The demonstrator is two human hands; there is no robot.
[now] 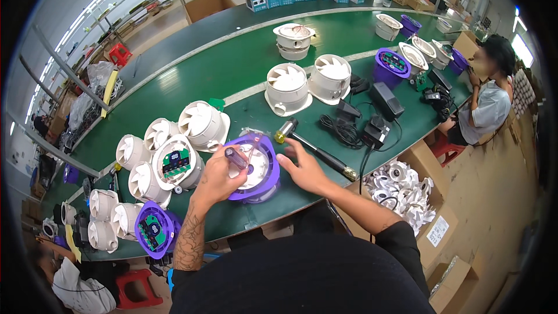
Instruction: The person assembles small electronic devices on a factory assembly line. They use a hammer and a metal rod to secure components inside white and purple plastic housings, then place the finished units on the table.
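In front of me on the green bench stands a purple round fan housing (272, 185) with a white disc (261, 160) inside its rim. My left hand (218, 180) is closed around the translucent handle of a screwdriver (235, 158), held over the housing; its tip is hard to make out. My right hand (305, 171) is open at the housing's right side, fingers apart and holding nothing. Just beyond those fingers lies a hammer (317, 152) with a yellowish head and black grip. Left of my left hand sits a white housing with a green circuit board (176, 161).
White fan housings (200, 125) crowd the left; two more (330, 75) stand ahead. Power adapters (386, 102) and cables lie to the right. A carton of white parts (401, 192) stands below the bench edge. Co-workers sit at right (485, 104) and lower left (81, 285).
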